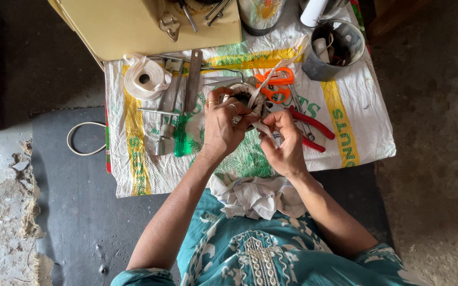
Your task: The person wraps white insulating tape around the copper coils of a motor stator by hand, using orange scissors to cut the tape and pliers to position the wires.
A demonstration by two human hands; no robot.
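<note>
Your left hand [222,127] grips the taped ring coil [247,98]; your right hand [284,140] pinches the white tape [271,74]: keep it taut, overlapping evenly.

We are reaching both bare forearms forward from the lower edge of the view, the two converging toward the middle. Our left hand [222,126] is turning its back toward the camera, wrist slightly bent, its fingers [232,107] curling closed in a grip; rings are showing on two of them. Our right hand [287,140] is lying just beside it, a little nearer to the body, back also upward, thumb and forefinger pinching together while the remaining fingers are folding under. The two hands are nearly touching at the fingertips. Patterned teal sleeves are covering both upper arms to the elbow.
</note>
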